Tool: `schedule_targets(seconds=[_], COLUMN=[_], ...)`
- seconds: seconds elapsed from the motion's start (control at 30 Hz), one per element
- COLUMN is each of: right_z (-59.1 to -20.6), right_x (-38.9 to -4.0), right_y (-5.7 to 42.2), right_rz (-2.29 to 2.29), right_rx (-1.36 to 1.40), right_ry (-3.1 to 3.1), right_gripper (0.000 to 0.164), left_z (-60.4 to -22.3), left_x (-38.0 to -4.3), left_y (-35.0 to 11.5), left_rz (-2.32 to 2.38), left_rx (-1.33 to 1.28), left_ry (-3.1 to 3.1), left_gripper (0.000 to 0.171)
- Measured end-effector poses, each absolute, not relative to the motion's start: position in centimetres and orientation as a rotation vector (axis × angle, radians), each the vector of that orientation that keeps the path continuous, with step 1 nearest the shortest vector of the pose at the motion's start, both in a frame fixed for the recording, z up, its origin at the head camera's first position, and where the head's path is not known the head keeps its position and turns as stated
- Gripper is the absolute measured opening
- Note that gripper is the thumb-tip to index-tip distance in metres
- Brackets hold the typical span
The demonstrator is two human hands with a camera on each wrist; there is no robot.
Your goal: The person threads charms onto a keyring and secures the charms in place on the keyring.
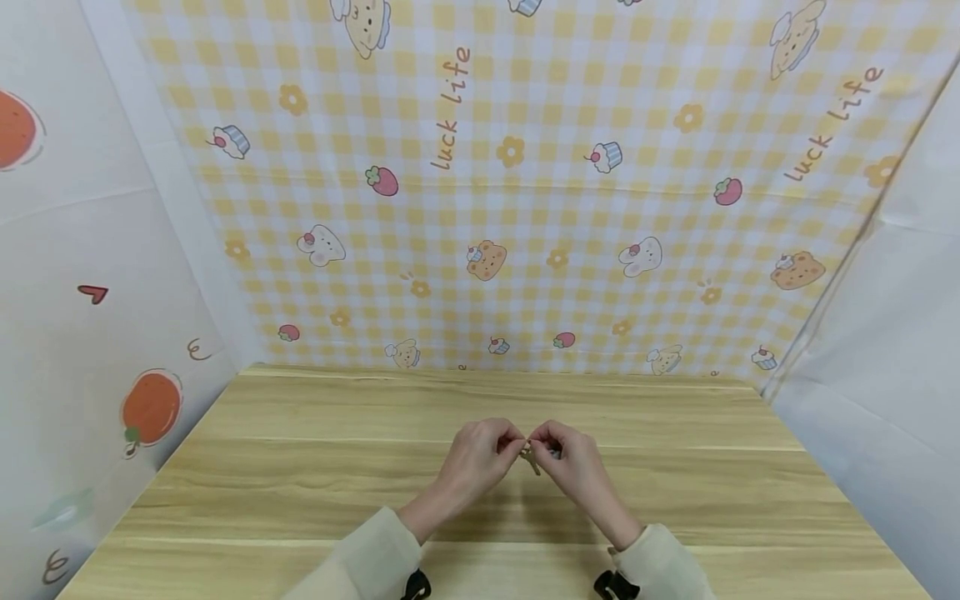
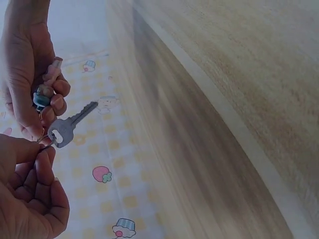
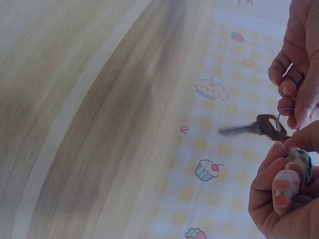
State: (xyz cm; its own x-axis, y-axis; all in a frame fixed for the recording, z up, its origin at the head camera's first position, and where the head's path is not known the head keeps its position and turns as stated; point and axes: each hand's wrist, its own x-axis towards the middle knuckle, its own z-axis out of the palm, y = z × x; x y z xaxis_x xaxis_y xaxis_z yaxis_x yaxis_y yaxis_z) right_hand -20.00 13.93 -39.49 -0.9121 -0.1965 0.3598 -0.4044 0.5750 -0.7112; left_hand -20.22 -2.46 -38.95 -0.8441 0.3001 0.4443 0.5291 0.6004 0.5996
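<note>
- Nearest, the pale sleeves (image 1: 367, 554) show above the table (image 1: 300, 467), toward its near edge.
- The left hand (image 1: 480, 454) pinches a thin metal ring (image 3: 278, 118); the right hand (image 1: 573, 458) curls round a pink-and-teal charm (image 2: 42, 97), fingertips just beside the ring.
- Step in hand, I judge: working at the ring, joining or parting, I cannot tell which. The next move calls for steady holding and fine fingertip work.
- The key (image 2: 67, 128) hangs there, about midway between the table's side edges; its long axis slants, tip pointing down and toward the near edge, slightly right.
</note>
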Motion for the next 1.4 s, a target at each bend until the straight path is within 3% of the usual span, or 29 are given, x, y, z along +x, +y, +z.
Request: schedule_targets(seconds=[0.27, 0.53, 0.8, 1.4], right_z=[-39.3, -40.2, -40.5, -39.7], right_x=[-20.0, -20.1, -20.0, -20.4], right_y=[14.0, 14.0, 13.8, 14.2], right_rz=[1.266, 0.878, 0.812, 1.349], right_rx=[0.494, 0.706, 0.732, 0.471], right_ry=[-2.574, -2.398, -2.334, -2.6], right_gripper=[0.011, 0.019, 0.018, 0.009], left_z=[-39.2, -38.7, -38.6, -39.5], left_x=[-20.1, -20.5, -20.6, -20.3], left_y=[-2.5, -2.7, -2.6, -2.5], left_rz=[-1.109, -1.108, -1.119, -1.119], left_rx=[-0.685, -0.732, -0.746, -0.683], left_ry=[-2.476, -2.597, -2.639, -2.495], left_gripper=[0.005, 0.008, 0.009, 0.007])
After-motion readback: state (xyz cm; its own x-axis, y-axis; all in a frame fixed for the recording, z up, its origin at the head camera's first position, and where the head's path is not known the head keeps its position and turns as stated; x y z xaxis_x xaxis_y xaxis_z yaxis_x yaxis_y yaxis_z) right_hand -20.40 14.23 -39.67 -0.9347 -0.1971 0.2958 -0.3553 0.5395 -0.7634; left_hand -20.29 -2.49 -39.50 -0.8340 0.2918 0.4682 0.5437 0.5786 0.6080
